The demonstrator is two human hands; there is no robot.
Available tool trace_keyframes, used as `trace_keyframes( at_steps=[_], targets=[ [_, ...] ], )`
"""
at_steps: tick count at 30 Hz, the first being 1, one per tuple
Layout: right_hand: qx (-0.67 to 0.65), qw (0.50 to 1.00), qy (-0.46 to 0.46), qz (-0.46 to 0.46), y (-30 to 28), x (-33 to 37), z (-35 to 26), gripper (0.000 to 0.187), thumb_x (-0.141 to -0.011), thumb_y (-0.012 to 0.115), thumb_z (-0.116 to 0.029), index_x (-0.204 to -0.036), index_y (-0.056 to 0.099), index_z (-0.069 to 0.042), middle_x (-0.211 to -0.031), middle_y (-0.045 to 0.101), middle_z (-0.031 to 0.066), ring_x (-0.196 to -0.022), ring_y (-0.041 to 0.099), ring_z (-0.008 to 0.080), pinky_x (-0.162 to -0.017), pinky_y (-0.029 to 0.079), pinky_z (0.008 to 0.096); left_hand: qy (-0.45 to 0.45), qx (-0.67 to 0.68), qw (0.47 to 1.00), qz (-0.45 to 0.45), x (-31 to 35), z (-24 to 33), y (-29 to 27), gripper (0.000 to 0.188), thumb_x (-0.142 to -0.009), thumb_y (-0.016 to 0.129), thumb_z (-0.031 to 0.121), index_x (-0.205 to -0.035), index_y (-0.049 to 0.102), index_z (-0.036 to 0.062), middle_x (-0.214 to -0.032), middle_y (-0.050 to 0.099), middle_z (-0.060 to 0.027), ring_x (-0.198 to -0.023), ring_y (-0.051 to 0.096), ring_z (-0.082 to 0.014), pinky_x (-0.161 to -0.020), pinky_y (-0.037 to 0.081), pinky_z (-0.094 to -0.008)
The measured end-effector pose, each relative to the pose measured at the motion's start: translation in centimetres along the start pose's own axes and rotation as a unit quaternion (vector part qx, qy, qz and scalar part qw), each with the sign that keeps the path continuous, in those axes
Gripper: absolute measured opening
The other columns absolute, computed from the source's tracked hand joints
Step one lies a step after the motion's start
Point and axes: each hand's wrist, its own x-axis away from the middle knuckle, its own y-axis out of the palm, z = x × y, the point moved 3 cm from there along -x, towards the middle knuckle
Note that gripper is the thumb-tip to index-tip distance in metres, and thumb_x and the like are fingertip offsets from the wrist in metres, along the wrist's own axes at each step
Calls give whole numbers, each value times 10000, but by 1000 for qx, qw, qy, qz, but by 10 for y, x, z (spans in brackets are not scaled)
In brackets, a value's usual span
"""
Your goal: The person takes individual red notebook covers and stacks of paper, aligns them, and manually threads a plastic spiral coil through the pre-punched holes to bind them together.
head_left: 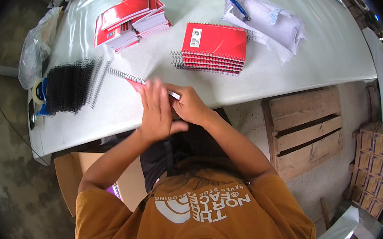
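Observation:
A red-covered notebook (137,86) is held at the table's near edge, mostly hidden behind my hands. A wire spiral (123,75) runs along its edge and sticks out far past it to the upper left. My right hand (190,105) has its fingers curled round the notebook's near end, where a strip of white page edge shows. Flat against the spiral side lies my left hand (155,108), fingers stretched up and slightly blurred, thumb pointing right. Left of the hands, many loose black spirals (69,86) lie in a row, with lighter ones (100,84) at their right end.
Spiral-bound red notebooks (214,43) are stacked ahead to the right. Unbound red booklets (128,15) lie in a pile farther back. Blue-handled pliers (238,8) rest on crumpled white paper (275,28). A blue tape dispenser (41,94) and plastic bag (33,58) sit at left.

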Motion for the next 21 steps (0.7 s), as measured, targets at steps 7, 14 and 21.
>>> trace_keyframes(
  at_steps=[7, 14, 21],
  targets=[
    [-30, 995, 82, -42, -7, -2, 1, 280, -821, 554, 17, -1099, 578, -2, -958, 647, 192, -888, 637, 328, -822, 493, 350, -10, -132, 987, -89, -61, 11, -62, 504, -709, 690, 176, -1195, 564, 139, -1187, 541, -26, -1130, 478, -218, -944, 298, -388],
    [-41, 999, 27, -1, 2, -2, 22, 237, -806, 614, -75, -1041, 623, -40, -1017, 642, 147, -935, 599, 327, -1042, 326, 442, -93, 1, 985, -145, -98, 3, -79, 249, -703, 710, 153, -934, 636, 95, -902, 597, -38, -899, 562, -216, -828, 394, -357],
    [49, 998, -14, -21, 0, -6, -2, 222, -834, 589, -121, -1044, 629, -59, -1002, 648, 129, -947, 592, 323, -1038, 324, 443, -45, -7, 975, -217, -105, -2, -85, 280, -707, 704, 158, -958, 610, 77, -840, 585, -47, -834, 577, -238, -838, 413, -359]
  ],
)
